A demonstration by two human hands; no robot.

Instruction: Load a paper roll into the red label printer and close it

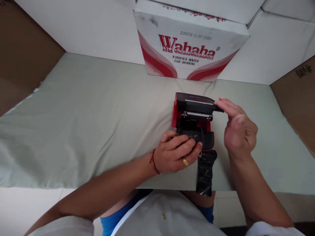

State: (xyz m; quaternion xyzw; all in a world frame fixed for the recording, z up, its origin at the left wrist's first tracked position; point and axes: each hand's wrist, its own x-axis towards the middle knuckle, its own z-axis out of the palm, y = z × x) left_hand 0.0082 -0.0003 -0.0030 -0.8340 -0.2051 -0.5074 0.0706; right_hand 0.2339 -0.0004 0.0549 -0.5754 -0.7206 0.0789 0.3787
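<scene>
A small red and black device with its lid raised sits on a pale green cloth. My left hand is closed round the device's near end, gripping it from the left. My right hand has its fingers stretched out together, the fingertips touching the right edge of the raised black lid. A black wrapped handle or cord hangs from the device's near end over the table's front edge.
A white and red Wahaha water carton stands against the back, just behind the device. Brown cardboard boxes flank the left, and another brown box the right. White panels form the back wall.
</scene>
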